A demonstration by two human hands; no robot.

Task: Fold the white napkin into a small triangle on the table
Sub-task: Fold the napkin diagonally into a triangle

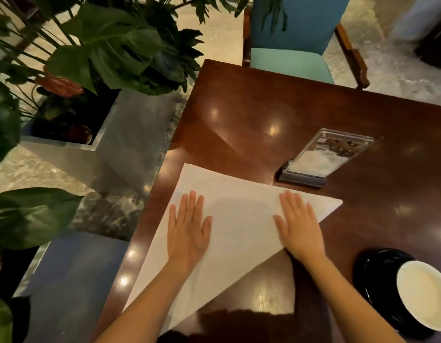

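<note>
- A dark, glossy wooden table (239,115) fills most of the view, with ceiling lights reflected on its top and a pale stone floor around it.
- Leafy plants (110,45) in a grey planter (130,134) stand just off the table's left edge; a blue chair (293,43) is pushed up to the far side.
- The napkin (239,219) lies flat on the near left part of the table, already folded into one large triangle: one corner far left, one pointing right, one toward the person at the near edge.
- The left hand (188,231) rests palm down on the napkin's left half, fingers stretched out and slightly apart, gripping nothing.
- The right hand (298,226) lies palm down on the right part, near the long diagonal edge, fingers extended and close together, the heel of the hand reaching that edge; it too grips nothing.
- A clear acrylic sign stand (323,157) stands just beyond the napkin's far edge, tilted back.
- A white bowl (425,293) sits on a black plate (378,268) at the near right, apart from the napkin.
</note>
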